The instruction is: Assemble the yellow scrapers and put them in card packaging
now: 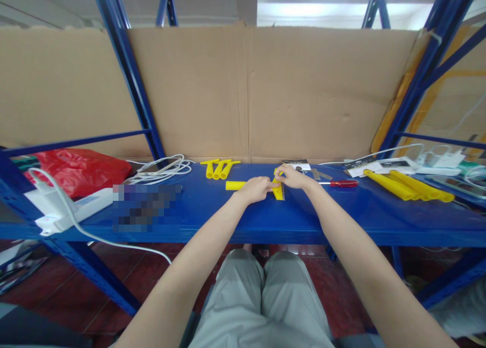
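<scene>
Between my hands, near the middle of the blue shelf [212, 214], is a yellow scraper with a round handle [235, 185] pointing left and a wide flat head [279, 192] on the right. A thin strip edges the head's right side. My left hand [258, 189] is wrapped round the scraper where handle meets head. At the head's far end my right hand [290, 176] pinches with thumb and finger; whether it grips the head or a small part there is hidden. Just right of it lie a red-handled screwdriver [343, 183] and small flat grey strips [322, 175].
Several yellow T-shaped scrapers [217, 170] stand behind on the left. Several yellow tubular handles [410, 186] lie right, beside printed cards [362, 167]. At left are a red plastic bag [79, 171], coiled white cable [163, 171] and white power strip [89, 205]. Cardboard [190, 95] walls the back.
</scene>
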The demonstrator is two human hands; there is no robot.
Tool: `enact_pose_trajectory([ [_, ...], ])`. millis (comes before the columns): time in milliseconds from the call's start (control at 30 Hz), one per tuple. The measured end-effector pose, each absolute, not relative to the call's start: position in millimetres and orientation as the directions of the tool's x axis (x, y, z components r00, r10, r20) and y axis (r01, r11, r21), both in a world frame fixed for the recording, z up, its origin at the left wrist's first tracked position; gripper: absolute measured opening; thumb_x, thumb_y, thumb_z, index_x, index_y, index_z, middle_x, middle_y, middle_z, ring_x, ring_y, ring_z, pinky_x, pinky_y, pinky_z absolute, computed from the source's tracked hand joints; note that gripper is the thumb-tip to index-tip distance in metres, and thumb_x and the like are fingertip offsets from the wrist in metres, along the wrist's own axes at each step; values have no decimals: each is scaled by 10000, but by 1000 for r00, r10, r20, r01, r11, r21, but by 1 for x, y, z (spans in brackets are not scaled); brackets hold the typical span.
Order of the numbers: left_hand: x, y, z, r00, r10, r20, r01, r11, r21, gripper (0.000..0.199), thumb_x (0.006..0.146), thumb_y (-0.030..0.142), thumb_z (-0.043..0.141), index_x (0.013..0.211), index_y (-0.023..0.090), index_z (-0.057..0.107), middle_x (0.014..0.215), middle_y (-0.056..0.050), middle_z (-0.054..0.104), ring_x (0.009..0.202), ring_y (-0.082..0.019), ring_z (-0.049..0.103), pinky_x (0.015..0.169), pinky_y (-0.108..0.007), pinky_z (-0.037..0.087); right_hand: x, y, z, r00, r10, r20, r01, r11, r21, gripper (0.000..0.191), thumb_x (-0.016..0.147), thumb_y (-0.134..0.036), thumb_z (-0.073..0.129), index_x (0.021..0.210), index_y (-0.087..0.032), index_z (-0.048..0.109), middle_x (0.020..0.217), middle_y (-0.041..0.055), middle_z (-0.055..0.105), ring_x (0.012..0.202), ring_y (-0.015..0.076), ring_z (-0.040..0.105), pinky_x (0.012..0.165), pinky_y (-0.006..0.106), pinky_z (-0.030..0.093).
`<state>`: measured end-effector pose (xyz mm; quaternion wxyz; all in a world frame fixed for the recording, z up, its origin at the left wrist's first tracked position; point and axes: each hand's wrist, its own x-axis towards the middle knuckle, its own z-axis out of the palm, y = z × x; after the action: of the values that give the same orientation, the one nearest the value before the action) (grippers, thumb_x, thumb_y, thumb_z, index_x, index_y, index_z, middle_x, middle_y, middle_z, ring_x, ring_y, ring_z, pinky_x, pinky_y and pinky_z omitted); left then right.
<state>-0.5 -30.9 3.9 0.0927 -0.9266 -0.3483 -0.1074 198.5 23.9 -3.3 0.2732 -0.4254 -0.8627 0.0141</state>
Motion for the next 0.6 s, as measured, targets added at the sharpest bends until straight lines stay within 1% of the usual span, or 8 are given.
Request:
enact_pose_trajectory([
  [133,0,-31,4,731,625,272,666,-741,-88,409,938,183,438,1291,274,624,1056,-73,679,1025,-216,644,841,-282,489,202,27,-7,-451,728,517,698,648,-304,27,782,-182,608,803,-199,603,875,46,600,902,198,557,868,370,444],
  [267,0,-31,4,726,630,278,671,-737,-83,408,937,181,438,1289,267,626,1050,-75,677,1024,-221,644,848,-291,490,202,29,-10,-365,725,585,683,635,-361,141,759,-173,621,894,-204,595,982,60,614,975,209,573,904,400,452],
  [333,-1,-31,5,712,641,288,684,-725,-78,409,937,178,440,1291,263,626,1044,-76,678,1028,-224,642,857,-296,490,200,30,-10,-301,732,611,684,612,-397,148,772,-148,598,909,-205,590,1018,67,617,1016,210,577,943,416,443],
  [400,-1,-31,5,685,661,307,708,-704,-64,410,935,176,446,1294,264,625,1051,-77,680,1036,-224,639,872,-301,489,196,28,-9,-212,757,618,676,570,-466,145,792,-128,580,917,-202,584,1051,77,621,1048,207,581,976,423,432],
  [467,-3,-29,6,642,689,335,739,-672,-34,410,933,178,457,1296,271,624,1072,-78,683,1039,-225,640,884,-308,489,192,25,-5,-120,809,575,637,507,-580,143,808,-114,576,926,-195,578,1054,84,632,1037,196,598,982,417,440],
  [500,-4,-28,6,614,706,353,758,-652,-14,408,933,181,461,1295,275,625,1082,-78,686,1037,-225,643,887,-311,490,190,22,-4,-88,847,525,599,466,-651,139,818,-113,577,933,-192,575,1030,83,643,1002,190,615,964,411,457],
  [533,-5,-27,7,583,723,372,777,-630,6,406,933,184,466,1293,279,626,1090,-79,689,1036,-225,645,890,-313,492,188,18,-2,-77,886,457,547,421,-723,133,828,-118,580,940,-189,573,988,78,655,948,183,633,931,402,483],
  [600,-7,-25,7,524,750,405,809,-587,39,401,930,188,476,1289,283,630,1091,-80,696,1033,-225,650,893,-316,495,184,11,1,-131,946,295,423,323,-847,101,845,-145,595,936,-187,579,872,56,671,809,168,656,832,374,534],
])
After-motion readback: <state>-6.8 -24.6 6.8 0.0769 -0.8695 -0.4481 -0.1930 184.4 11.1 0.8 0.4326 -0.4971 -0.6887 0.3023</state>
